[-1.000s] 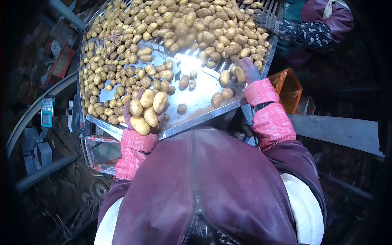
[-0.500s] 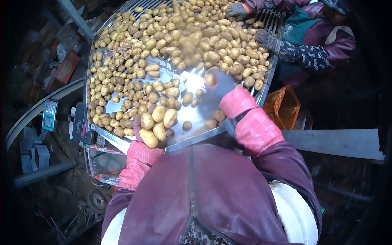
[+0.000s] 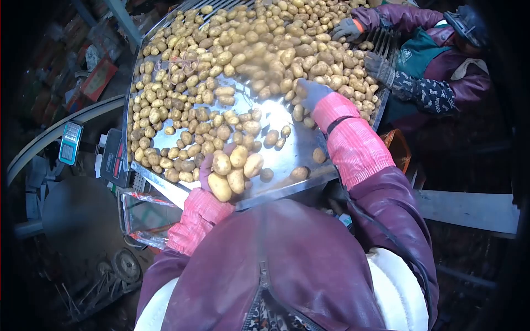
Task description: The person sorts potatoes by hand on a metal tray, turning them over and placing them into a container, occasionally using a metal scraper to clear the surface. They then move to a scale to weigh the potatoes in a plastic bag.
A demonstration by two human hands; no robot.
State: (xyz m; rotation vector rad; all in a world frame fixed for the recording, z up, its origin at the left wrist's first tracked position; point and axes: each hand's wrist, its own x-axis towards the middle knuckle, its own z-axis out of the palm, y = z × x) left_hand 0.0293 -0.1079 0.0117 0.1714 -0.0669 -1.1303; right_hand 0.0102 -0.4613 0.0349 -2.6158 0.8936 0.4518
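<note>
My left hand (image 3: 207, 172), in a dark purple glove, cradles several large, pale yellow potatoes (image 3: 236, 181) above the near edge of the metal table (image 3: 287, 190). My right hand (image 3: 313, 95), also gloved, reaches over the near right side of the potato pile (image 3: 281, 55). Its fingers point down at the potatoes there; whether they close around one is hidden. Smaller potatoes (image 3: 223, 132) lie loose between my hands and the pile. Single potatoes (image 3: 300, 173) rest near the front edge. Pink sleeve covers wrap both my forearms.
Across the table's right side, a co-worker's gloved hands (image 3: 346, 30) are at the slatted part. An orange bag (image 3: 398, 148) hangs below the right edge. At the left are a scale display (image 3: 70, 142), a dark device (image 3: 115, 157) and a curved rail (image 3: 49, 127).
My right hand has moved right and up to the pile; a potato showed at its fingers before. My left hand still holds its potatoes. The whole view has shifted slightly.
</note>
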